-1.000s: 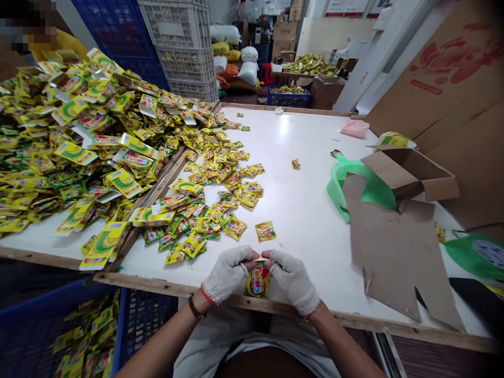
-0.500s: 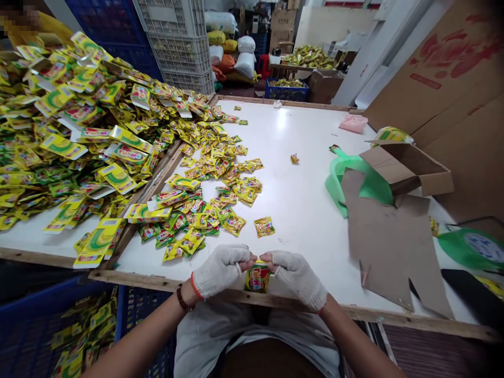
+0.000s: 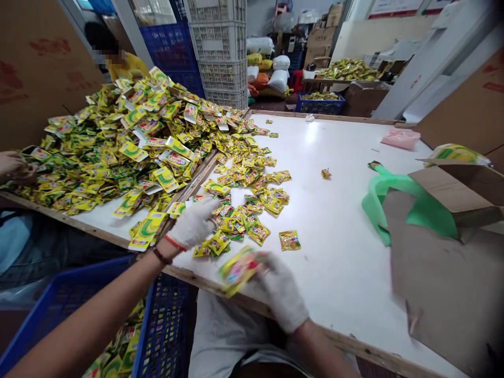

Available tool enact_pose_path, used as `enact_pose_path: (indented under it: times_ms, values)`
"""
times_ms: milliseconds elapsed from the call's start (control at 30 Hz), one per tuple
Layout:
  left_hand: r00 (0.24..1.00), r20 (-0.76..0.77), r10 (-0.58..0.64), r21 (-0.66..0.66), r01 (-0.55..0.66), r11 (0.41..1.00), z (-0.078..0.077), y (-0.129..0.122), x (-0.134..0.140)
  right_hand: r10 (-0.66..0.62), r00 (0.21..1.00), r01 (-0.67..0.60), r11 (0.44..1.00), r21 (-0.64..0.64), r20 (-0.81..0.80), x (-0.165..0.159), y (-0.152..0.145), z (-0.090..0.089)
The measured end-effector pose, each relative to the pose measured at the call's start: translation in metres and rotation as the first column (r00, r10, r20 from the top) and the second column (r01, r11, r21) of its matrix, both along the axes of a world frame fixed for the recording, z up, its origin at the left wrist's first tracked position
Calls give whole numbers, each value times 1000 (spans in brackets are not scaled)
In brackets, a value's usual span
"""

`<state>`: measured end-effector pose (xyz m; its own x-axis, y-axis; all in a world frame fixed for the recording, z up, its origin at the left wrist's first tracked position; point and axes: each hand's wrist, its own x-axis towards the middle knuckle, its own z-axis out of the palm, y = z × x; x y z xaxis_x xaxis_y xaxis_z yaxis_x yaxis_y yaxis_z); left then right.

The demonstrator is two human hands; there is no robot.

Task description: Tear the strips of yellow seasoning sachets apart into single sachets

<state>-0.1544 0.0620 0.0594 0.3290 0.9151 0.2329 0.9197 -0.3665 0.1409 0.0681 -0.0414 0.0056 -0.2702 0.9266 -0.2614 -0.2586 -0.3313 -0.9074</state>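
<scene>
In the head view my right hand (image 3: 284, 291), in a white fingerless glove, grips a small yellow-and-green printed box (image 3: 238, 270) near the table's front edge. Motion blurs both the hand and the box. My left hand (image 3: 195, 223), gloved the same way, reaches over the near end of a heap of small yellow and green packets (image 3: 252, 163), its fingers stretched toward them. Whether those fingertips touch a packet or a carton I cannot tell. A single packet (image 3: 290, 240) lies flat to the right of the heap.
Beyond a wooden strip rises a big pile of packets and cartons (image 3: 134, 147); another person's hand (image 3: 16, 168) is at its left end. A blue crate (image 3: 145, 325) stands below the table edge. To the right lie a green dustpan (image 3: 374, 205) and cardboard (image 3: 441, 283).
My hands have parted. The left has gone forward and left to the packets, while the right keeps the box, now tilted. The view has swung left.
</scene>
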Motion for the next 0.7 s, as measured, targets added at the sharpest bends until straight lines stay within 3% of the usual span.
enact_pose_path:
  times_ms: [33, 67, 133, 167, 267, 333, 433, 500, 567, 633, 700]
  values:
    - [998, -36, 50, 11, -50, 999, 3, 11, -14, 211, 976, -212, 977, -16, -54, -15, -9, 7]
    - [994, -64, 87, 16, -86, 996, 4, 22, -26, 411, 909, -413, 911, -12, -75, -27, -17, 12]
    - [987, -93, 128, 27, -126, 992, 0, 39, -44, 586, 808, -589, 807, 56, 58, -40, -27, 18]
    - [985, -106, 137, 32, -134, 990, -4, 45, -48, 587, 794, -603, 794, 83, 156, -40, -29, 18]
    - [985, -119, 128, 50, -123, 991, -14, 54, -52, 410, 847, -470, 875, 115, 339, -19, -22, 10]
    - [988, -110, 110, 69, -103, 992, -16, 53, -47, 317, 901, -343, 939, 37, 297, 2, -15, 1]
    - [995, -85, 44, 99, -35, 994, -11, 37, -31, 165, 961, -149, 985, -87, 223, 30, -3, -12]
    - [996, -68, -58, 97, 64, 993, -6, 16, -11, 15, 956, -6, 999, -31, 293, 43, 6, -15]
    - [977, -49, -206, 80, 210, 974, -3, -10, 14, -149, 919, 112, 987, 119, 365, 52, 17, -13]
    - [907, -34, -420, 74, 421, 904, -5, -36, 42, -178, 923, 102, 968, 230, 341, 59, 27, -8]
    - [781, -24, -624, 120, 622, 774, -10, -55, 65, 19, 962, -86, 968, 236, 272, 65, 34, -2]
